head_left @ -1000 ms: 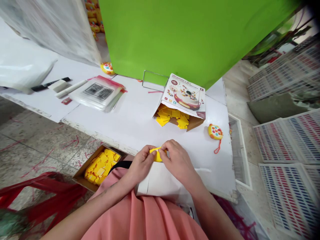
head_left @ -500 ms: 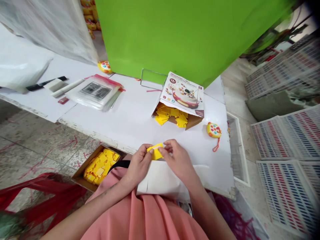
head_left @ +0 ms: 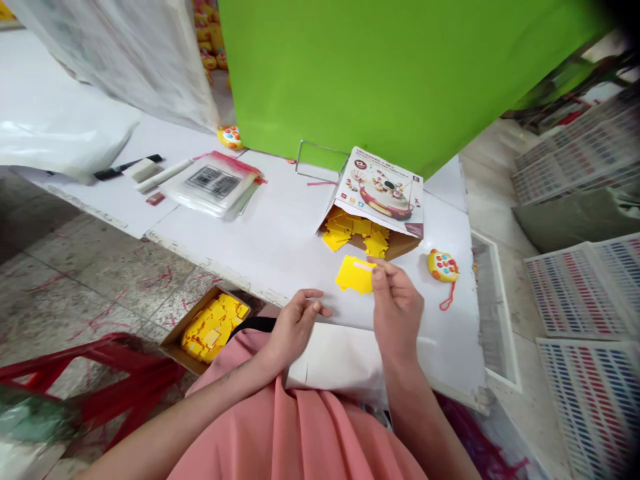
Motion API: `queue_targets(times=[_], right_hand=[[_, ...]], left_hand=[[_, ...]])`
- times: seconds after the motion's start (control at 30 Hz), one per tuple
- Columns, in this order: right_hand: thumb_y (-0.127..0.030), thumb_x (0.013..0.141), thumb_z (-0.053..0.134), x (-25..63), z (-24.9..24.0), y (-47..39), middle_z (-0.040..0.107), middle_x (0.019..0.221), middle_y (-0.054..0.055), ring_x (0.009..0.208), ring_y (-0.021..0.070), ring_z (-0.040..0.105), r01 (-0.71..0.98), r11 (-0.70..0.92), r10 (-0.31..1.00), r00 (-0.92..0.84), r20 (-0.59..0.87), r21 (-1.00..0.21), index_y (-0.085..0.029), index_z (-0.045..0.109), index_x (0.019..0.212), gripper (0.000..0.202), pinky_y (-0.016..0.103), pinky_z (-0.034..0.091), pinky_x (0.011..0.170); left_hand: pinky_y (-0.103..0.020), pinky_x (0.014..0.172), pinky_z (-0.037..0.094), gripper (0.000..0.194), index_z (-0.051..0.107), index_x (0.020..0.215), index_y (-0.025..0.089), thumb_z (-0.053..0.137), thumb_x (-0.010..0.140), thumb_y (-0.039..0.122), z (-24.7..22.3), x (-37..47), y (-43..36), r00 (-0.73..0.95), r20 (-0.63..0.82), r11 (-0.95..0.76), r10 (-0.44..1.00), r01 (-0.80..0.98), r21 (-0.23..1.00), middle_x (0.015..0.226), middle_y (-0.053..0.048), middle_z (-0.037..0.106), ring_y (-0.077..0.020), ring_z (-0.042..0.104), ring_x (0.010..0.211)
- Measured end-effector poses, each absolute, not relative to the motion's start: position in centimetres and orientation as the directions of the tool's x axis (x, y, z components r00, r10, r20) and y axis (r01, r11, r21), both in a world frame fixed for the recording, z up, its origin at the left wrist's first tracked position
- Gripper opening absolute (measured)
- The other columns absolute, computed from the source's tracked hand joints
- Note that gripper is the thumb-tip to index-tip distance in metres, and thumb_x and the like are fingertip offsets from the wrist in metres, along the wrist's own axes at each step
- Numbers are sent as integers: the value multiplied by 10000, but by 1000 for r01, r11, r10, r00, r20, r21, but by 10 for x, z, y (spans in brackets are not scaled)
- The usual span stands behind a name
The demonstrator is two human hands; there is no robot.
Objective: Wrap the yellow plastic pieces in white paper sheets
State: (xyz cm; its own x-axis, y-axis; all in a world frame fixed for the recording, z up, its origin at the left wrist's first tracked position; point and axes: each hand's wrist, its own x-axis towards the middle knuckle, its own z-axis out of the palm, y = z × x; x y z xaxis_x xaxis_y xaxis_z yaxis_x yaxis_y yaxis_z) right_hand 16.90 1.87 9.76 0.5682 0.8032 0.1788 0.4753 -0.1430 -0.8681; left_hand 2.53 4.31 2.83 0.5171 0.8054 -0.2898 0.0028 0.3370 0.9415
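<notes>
Between the thumb and fingers of my right hand (head_left: pixel 399 307) is a yellow flat piece (head_left: pixel 354 277) with notched edges and a pale strip near its top. It is held up over the table, just in front of a printed toy carton (head_left: pixel 381 190) lying on its side. Several similar yellow pieces (head_left: pixel 361 228) spill from the carton's open end. My left hand (head_left: pixel 299 320) is at the table's near edge, fingers loosely bent and apart, holding nothing. Below it in my lap lies a white paper-like sheet or box (head_left: pixel 337 360).
A cardboard box (head_left: pixel 176 339) of yellow pieces stands low at left, near a red stool (head_left: pixel 107 380). A yellow toy (head_left: pixel 443 265) with a red cord lies at right. Plastic bags (head_left: pixel 210 183), a black marker (head_left: pixel 127 167) and a wire frame (head_left: pixel 320 160) lie farther back, before a green panel (head_left: pixel 375 73).
My right hand has carried the yellow piece forward and right, away from my left hand, which has let go of it. The whole view has shifted slightly.
</notes>
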Motion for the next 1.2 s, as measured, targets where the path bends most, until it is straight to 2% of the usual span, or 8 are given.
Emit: queue_targets(times=[0.07, 0.23, 0.33, 0.47, 0.63, 0.83, 0.97, 1.2], right_hand=[[-332, 893, 400, 152, 105, 23, 620, 1090, 66, 984, 195, 578, 484, -90, 846, 499, 189, -871, -210, 568, 1087, 283, 315, 467, 822], [-248, 869, 456, 123, 97, 28, 615, 1105, 46, 986, 165, 579, 531, 69, 996, 7, 86, -845, -253, 508, 1206, 341, 299, 471, 838], [-232, 879, 453, 138, 89, 22, 611, 1085, 49, 1009, 170, 555, 649, 27, 995, 52, 80, -761, -240, 545, 1137, 274, 326, 438, 883], [-221, 889, 441, 165, 87, 5, 619, 1034, 50, 982, 187, 547, 781, -35, 998, -4, -60, -623, -221, 564, 1084, 230, 349, 427, 863], [-190, 880, 465, 175, 88, -4, 629, 957, 27, 915, 176, 551, 812, -26, 981, -92, -173, -583, -236, 567, 1064, 216, 329, 427, 810], [-187, 888, 450, 182, 91, 2, 624, 923, 30, 885, 177, 541, 837, -13, 990, -67, -126, -548, -223, 582, 1017, 189, 330, 417, 791], [-177, 884, 454, 174, 88, 7, 609, 935, 30, 902, 180, 523, 834, 10, 995, -65, -79, -552, -226, 578, 1029, 197, 335, 414, 815], [-208, 869, 491, 154, 81, 11, 544, 918, 58, 899, 209, 473, 883, -18, 999, 40, 37, -469, -245, 616, 1032, 209, 372, 396, 819]], left_hand=[[-230, 599, 410, 249, 513, 1026, 160, 439, 871, 341, 27, 26, 41, 537, -259, 311, 803, -6, 950, 796, -39, 642, -124, 526, 632], [-297, 743, 438, 181, 609, 840, 157, 515, 818, 310, 29, 20, 45, 509, -81, 110, 857, -27, 994, 838, -73, 634, -190, 551, 803], [-264, 686, 434, 211, 591, 893, 156, 473, 847, 324, 30, 15, 50, 480, -141, 175, 866, -26, 984, 792, -42, 621, -155, 547, 722], [-198, 497, 353, 249, 551, 963, 170, 456, 857, 374, 29, 13, 57, 442, -259, 289, 859, 0, 957, 702, 6, 587, -95, 465, 535], [-195, 504, 358, 279, 571, 939, 163, 530, 809, 406, 37, 9, 66, 477, -312, 370, 822, -31, 928, 707, -2, 607, -95, 485, 545], [-222, 600, 438, 378, 549, 951, 162, 729, 649, 302, 47, -5, 70, 650, -453, 659, 610, -99, 745, 823, -25, 635, -128, 580, 683], [-180, 497, 398, 305, 513, 837, 165, 728, 654, 279, 43, -7, 69, 621, -476, 666, 623, -103, 739, 695, 26, 588, -82, 528, 550], [-180, 462, 389, 299, 507, 852, 175, 687, 681, 340, 35, -2, 68, 550, -478, 610, 685, -74, 789, 652, 42, 565, -81, 508, 511]])
